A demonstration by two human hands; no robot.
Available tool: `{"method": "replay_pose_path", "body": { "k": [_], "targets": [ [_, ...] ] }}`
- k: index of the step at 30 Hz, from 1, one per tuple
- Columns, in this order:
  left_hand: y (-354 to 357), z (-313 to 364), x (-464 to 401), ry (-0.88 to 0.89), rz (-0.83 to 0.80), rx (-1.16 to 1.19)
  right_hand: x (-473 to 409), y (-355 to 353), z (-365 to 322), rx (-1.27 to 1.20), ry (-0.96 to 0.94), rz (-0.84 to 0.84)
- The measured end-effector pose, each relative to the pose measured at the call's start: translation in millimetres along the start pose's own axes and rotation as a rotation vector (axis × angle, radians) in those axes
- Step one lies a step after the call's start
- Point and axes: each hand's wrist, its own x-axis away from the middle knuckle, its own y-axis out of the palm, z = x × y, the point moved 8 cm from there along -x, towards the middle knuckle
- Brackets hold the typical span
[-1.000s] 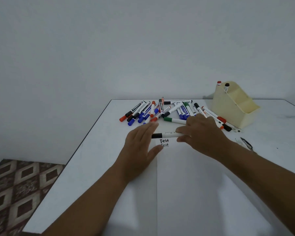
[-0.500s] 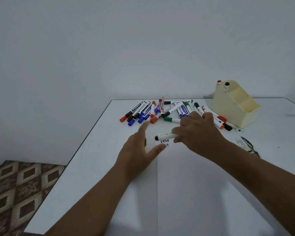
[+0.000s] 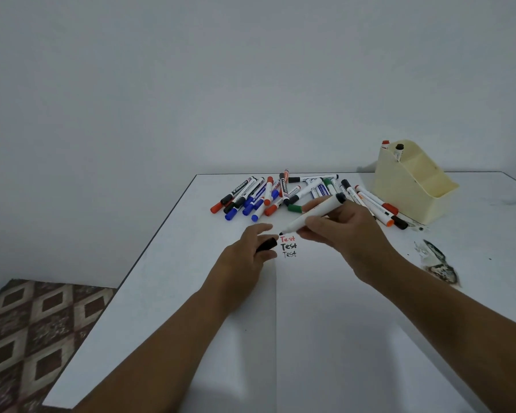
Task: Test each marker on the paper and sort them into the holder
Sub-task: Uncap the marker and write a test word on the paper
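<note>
Head view.

Table (image 3: 167, 281): white top, dark rim along its left edge.

Paper (image 3: 325, 323): white sheet with one centre fold, lying on the near half of the table. Near its far edge stood three written lines reading "Test" (image 3: 288, 246), the top one red, the middle bold black, the lowest faint.

Right hand (image 3: 343, 231): fingers curled round a white marker (image 3: 312, 215), pinching the barrel. The marker was uncapped and slanted, its black tip at or just above the paper beside the red word; contact could not be judged at this angle.

Left hand (image 3: 245, 257): resting on the paper just left of the writing, fingers bent round a black cap (image 3: 267, 244).

Pile of markers (image 3: 280, 195): loose, red, blue, black and green caps, lying crosswise toward the far edge of the table.

Holder (image 3: 411, 189): cream plastic, stepped compartments, near the far right corner of the table. Two markers stood upright in its tallest, rear compartment, one red-capped (image 3: 385, 143), one black-capped (image 3: 399, 150).

Dark smudge (image 3: 438, 263): on the table right of the paper.
</note>
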Motion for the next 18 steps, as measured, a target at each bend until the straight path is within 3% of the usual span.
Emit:
{"method": "replay_pose_path", "body": {
  "k": [12,15,18],
  "targets": [
    [-7,11,5,0.062,0.042,-0.091,5,10,4,0.225,-0.012,-0.038],
    [-8,12,2,0.057,0.041,-0.150,2,9,4,0.423,-0.031,-0.054],
    [-11,13,2,0.071,0.064,-0.130,-2,10,5,0.462,-0.028,-0.073]
  ]
}}
